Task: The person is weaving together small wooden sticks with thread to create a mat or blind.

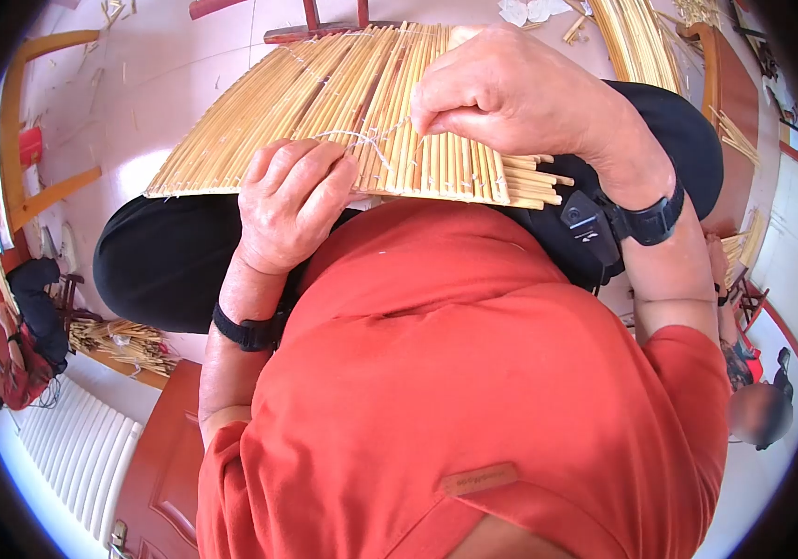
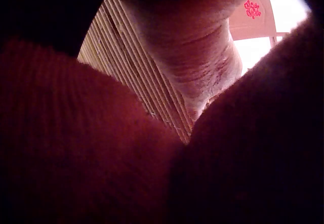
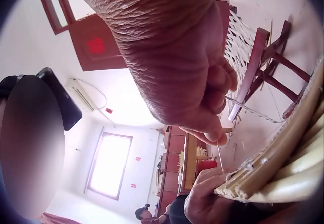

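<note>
A mat of thin yellow sticks (image 1: 324,93), bound with white thread (image 1: 362,140), lies across the person's lap. The left hand (image 1: 292,200) grips its near edge with curled fingers, thumb side towards the middle. Over the mat's right part, the right hand (image 1: 520,93) pinches a thin strand, which the right wrist view shows running down from the fingertips towards the left hand (image 3: 205,198) at the mat's edge (image 3: 253,178). A twisted white cord (image 3: 255,113) also trails from the right hand (image 3: 187,77). The left wrist view is mostly dark, with sticks (image 2: 136,67) beside skin.
Loose sticks stick out at the mat's right edge (image 1: 539,182). Beyond the mat are a red wooden stool (image 1: 315,28) and a long bundle of sticks (image 1: 636,42). A wooden frame (image 1: 22,130) stands at left. Other people sit at far left (image 1: 31,326) and far right (image 1: 753,391).
</note>
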Available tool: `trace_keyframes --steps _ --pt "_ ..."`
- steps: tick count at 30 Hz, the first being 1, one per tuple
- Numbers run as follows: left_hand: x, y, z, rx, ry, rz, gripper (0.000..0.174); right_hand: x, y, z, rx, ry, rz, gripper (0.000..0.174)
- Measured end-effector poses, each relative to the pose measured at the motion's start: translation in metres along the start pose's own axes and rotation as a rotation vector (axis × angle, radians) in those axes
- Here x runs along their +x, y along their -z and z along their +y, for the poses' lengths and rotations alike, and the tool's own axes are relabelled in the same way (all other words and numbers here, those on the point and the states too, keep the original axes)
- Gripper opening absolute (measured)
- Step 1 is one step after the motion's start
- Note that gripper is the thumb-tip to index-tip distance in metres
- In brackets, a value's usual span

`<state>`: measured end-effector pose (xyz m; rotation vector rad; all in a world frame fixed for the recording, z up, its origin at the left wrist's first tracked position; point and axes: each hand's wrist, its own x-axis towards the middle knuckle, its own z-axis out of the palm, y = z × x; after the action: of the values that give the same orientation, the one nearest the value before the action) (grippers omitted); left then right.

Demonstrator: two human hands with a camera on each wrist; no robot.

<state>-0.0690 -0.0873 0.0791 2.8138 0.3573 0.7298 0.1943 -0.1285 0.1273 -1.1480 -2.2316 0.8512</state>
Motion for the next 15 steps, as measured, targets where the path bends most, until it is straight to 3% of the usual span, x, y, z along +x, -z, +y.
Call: trace_keyframes --steps 10,13,15 --pt "0.006 0.003 0.001 0.014 0.008 -0.029 0.024 0.009 0.0 0.002 0.003 -0.015 -0.047 0.005" --pt "0.017 0.02 -0.01 0.078 -0.005 -0.029 0.023 0.008 0.004 0.011 -0.059 -0.059 0.045 0.006" --pt "0.026 0.038 -0.02 0.142 0.048 0.004 0.023 0.011 0.014 0.009 -0.017 -0.248 0.231 0.007"
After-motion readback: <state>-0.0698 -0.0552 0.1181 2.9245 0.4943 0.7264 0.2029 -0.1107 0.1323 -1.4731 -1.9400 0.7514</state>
